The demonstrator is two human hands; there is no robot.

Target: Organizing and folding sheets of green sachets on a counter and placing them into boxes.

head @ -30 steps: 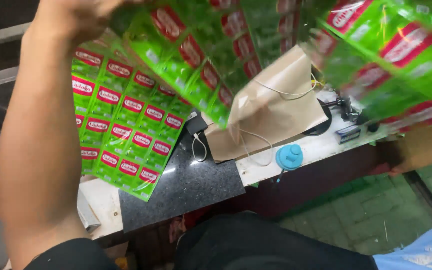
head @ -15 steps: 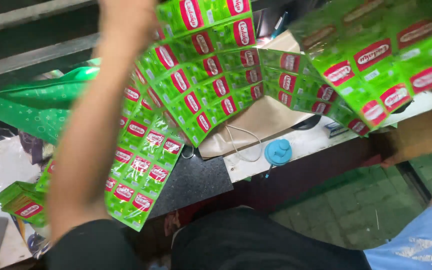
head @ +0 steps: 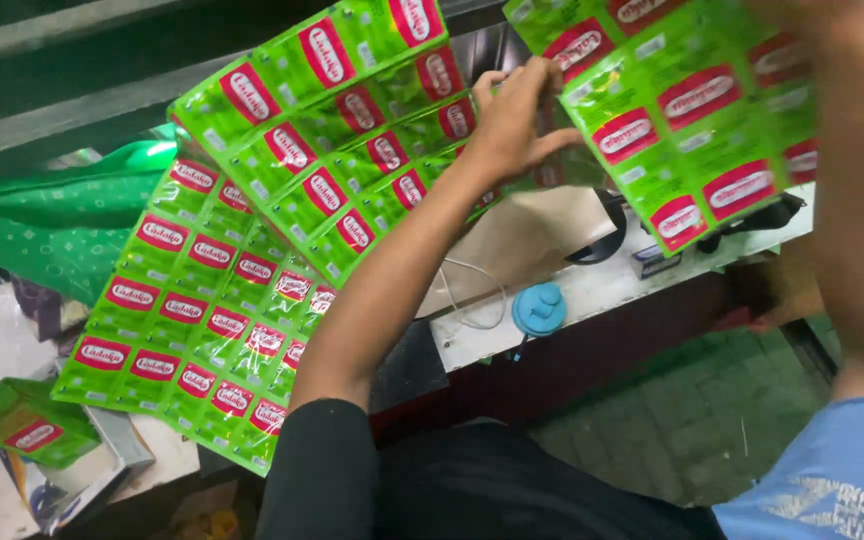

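a view looking down from a person's head over a cluttered worktop (head: 602,290). at the far left lies a small green packet (head: 27,425) on a pale tray, with a green patterned bag (head: 62,225) crumpled above it.

moving right, a long sheet of joined green sachets (head: 242,280), each with a red oval label, hangs in several folded strips from the top middle of the view down to the lower left, draping in front of the worktop edge. the person's left arm, in a dark sleeve, rises from the bottom centre, and the left hand (head: 512,120) holds the upper end of this sheet; its grip is narrow, with the fingers curled onto the sachets near the top of the view.

behind the arm a brown paper bag (head: 522,245) lies on the worktop with a thin white cord looping beside it. just right of the cord sits a small round blue cap (head: 539,308) near the worktop's front edge, and dark objects lie further back.

at the upper right a second strip of green sachets (head: 692,120) hangs close to the camera. the right hand (head: 857,110) is a large blur at the right edge, touching that strip; how its grip is set cannot be told. a light blue sleeve fills the bottom right corner, above a tiled floor (head: 692,430).
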